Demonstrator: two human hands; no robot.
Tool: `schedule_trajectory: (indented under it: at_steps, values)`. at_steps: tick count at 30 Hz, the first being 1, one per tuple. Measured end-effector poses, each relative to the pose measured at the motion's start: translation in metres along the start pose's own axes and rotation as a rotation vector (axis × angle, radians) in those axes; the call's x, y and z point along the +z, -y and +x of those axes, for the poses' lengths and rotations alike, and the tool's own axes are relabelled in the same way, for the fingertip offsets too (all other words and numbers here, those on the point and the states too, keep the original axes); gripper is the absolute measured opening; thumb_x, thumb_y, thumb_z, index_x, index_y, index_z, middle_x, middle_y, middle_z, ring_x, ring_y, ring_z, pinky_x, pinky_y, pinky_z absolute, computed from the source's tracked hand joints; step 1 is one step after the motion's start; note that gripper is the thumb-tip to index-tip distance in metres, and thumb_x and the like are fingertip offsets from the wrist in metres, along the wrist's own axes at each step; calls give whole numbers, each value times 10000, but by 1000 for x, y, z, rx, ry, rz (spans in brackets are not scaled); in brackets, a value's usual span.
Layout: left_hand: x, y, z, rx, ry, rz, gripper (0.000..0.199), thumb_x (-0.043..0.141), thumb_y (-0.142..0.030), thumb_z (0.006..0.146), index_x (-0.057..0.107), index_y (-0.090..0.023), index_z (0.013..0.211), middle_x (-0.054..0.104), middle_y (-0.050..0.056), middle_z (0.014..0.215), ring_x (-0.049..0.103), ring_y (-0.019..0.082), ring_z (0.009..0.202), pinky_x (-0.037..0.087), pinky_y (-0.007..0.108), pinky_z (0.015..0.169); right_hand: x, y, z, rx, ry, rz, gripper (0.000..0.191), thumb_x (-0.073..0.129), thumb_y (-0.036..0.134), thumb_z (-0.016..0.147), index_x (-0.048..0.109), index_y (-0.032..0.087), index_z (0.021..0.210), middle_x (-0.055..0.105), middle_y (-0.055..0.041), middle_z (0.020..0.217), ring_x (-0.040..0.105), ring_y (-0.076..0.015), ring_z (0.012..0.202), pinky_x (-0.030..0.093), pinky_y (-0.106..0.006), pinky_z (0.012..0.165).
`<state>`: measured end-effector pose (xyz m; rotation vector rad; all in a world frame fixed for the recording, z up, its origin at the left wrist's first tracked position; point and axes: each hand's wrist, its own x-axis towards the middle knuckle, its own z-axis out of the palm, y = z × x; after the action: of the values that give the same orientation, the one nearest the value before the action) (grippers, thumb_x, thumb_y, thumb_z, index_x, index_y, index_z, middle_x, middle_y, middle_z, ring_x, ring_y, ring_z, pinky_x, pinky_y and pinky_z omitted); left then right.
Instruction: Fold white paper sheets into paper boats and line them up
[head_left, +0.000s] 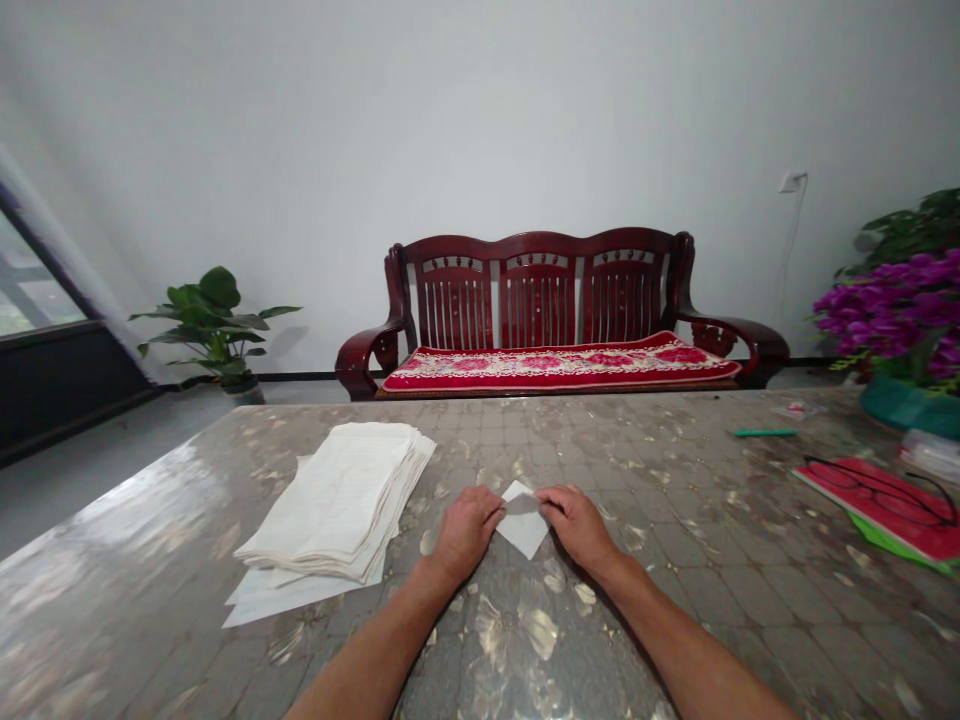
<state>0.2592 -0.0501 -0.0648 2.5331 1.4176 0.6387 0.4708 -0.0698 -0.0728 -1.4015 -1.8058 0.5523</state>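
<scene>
A small folded white paper [524, 528] lies on the patterned tabletop [517, 440], one corner pointing toward me. My left hand [466, 525] has its thumb and fingers closed on the paper's left corner. At the right corner, my right hand [576, 518] pinches the paper the same way. The upper part of the paper shows a greyer, shaded area between the two hands. To the left of my left hand sits a thick stack of white paper sheets [337, 500], its edges uneven.
At the right are a green pen [765, 433], a red booklet [885, 500] with black glasses on it, and purple flowers in a teal pot [911, 405]. Beyond the table stand a wooden bench [536, 300] and a potted plant [217, 325].
</scene>
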Motion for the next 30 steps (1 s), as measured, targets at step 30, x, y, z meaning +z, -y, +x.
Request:
schedule_trajectory:
  at_steps: [30]
  values:
    - [-3, -4, -6, -95, 7, -231, 607, 694, -188, 762, 520, -220, 1342, 679, 74, 1159, 590, 249, 1092, 451, 399, 979, -10, 9, -11, -120, 38, -148, 372, 467, 4, 626, 696, 216, 827, 667, -33, 896, 571, -189, 913, 439, -288, 839]
